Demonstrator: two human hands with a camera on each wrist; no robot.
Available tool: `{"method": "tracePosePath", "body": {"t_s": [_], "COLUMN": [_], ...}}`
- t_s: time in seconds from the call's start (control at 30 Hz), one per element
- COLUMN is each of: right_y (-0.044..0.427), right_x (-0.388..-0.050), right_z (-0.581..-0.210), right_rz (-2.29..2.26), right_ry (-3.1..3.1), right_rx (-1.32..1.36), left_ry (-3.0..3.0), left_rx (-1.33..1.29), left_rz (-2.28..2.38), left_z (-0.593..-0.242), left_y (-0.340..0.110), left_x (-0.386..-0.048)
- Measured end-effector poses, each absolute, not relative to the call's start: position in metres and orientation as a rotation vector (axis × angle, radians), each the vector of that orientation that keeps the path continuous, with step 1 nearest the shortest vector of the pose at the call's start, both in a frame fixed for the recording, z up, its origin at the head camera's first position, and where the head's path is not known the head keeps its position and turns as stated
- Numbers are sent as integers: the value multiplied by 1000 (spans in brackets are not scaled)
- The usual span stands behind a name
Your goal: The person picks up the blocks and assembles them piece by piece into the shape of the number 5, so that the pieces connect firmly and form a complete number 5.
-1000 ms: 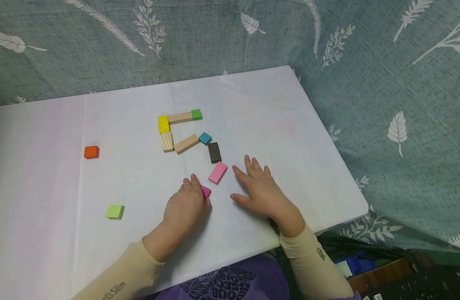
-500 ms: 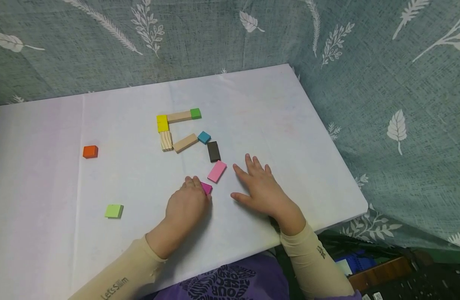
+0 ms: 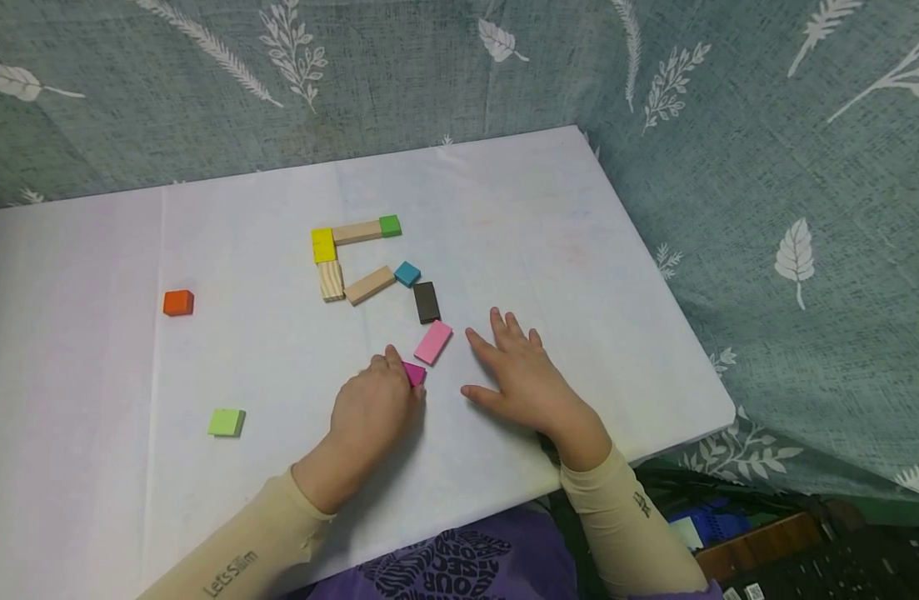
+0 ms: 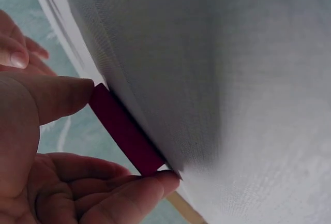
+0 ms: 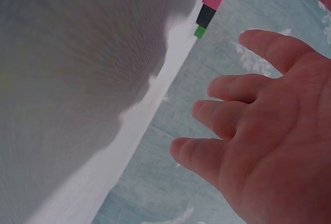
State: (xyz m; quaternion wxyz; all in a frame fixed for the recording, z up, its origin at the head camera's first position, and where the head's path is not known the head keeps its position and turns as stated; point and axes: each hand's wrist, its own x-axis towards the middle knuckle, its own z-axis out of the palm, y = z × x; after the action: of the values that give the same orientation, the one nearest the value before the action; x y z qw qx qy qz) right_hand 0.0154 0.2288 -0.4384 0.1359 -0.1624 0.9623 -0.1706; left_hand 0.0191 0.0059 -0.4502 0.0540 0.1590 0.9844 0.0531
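Note:
My left hand (image 3: 377, 408) pinches a magenta block (image 4: 124, 131) between thumb and fingertips, low at the table surface. In the head view the hand covers part of that magenta block (image 3: 415, 374). Just beyond it lies a pink block (image 3: 433, 342), a small gap apart. Past the pink one a black block (image 3: 427, 302), a blue block (image 3: 407, 273) and a plain wooden block (image 3: 370, 286) continue a curved line. My right hand (image 3: 530, 387) is right of the pink block, fingers spread and holding nothing; the right wrist view shows its palm (image 5: 279, 136).
At the line's far end are a striped wooden block (image 3: 331, 282), a yellow block (image 3: 323, 246), another plain block (image 3: 357, 232) and a green block (image 3: 390, 226). An orange block (image 3: 178, 302) and a light green block (image 3: 226, 422) lie apart on the left of the white table (image 3: 616, 333).
My left hand has shifted the magenta block slightly away from me, toward the pink block, and turned it a little. The right hand stays in place.

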Motion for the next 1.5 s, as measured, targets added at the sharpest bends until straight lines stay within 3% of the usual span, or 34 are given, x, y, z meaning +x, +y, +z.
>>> {"method": "tracePosePath", "body": {"t_s": [1.5], "right_y": [199], "right_x": [16], "right_z": [-441], "right_rz": [-304], "right_ry": [2652], "right_rx": [-621], "left_ry": [2996], "left_rx": [389], "left_rz": [183], "left_z": [-451], "left_y": [8], "left_x": [13]}}
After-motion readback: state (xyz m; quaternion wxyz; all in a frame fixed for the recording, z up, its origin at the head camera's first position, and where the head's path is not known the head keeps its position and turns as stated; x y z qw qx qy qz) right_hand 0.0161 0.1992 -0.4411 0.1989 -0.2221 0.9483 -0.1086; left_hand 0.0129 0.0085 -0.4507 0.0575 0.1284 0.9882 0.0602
